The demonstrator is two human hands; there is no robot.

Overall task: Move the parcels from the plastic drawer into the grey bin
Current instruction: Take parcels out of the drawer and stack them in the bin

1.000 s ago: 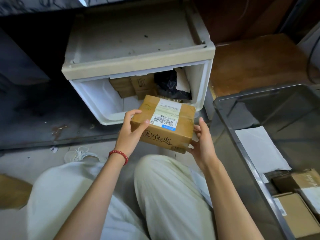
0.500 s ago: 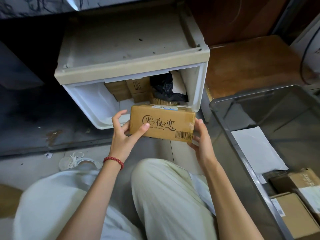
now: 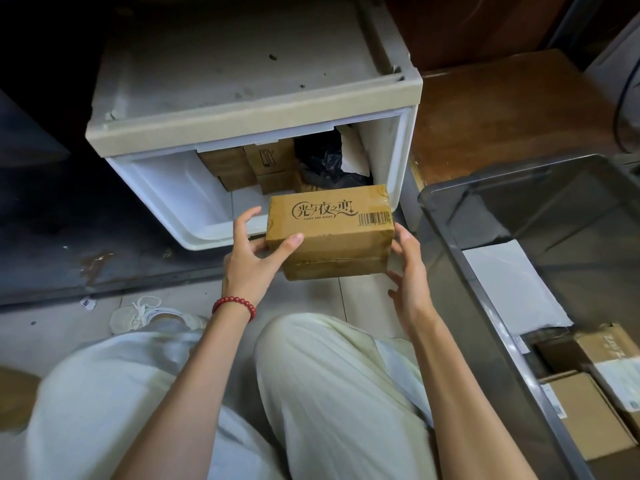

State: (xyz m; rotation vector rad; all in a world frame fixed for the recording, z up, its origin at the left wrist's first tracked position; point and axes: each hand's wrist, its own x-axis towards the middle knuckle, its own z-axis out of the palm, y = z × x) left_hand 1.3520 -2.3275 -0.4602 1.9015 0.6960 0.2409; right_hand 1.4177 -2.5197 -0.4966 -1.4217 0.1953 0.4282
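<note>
A brown cardboard parcel (image 3: 332,233) with printed lettering and a barcode hangs in the air in front of the open white plastic drawer (image 3: 166,199). My left hand (image 3: 254,258) grips its left end, thumb across the front face. My right hand (image 3: 408,268) holds its right end with the fingers curled around it. Further brown boxes (image 3: 242,164) and a black bag parcel (image 3: 322,157) lie deep inside the drawer. The grey bin (image 3: 450,244) stands at the right, holding a white flat mailer (image 3: 509,282) and cardboard boxes (image 3: 585,414).
My knees in pale trousers fill the lower middle, with a white shoe (image 3: 145,313) on the tiled floor at the left. A wooden surface (image 3: 502,112) lies behind the bin. Dark floor stretches to the left of the drawer.
The parcel has been turned over in both hands: the labelled face rolled away, and the printed side and then the taped underside came round to me. It stays in front of the drawer.
</note>
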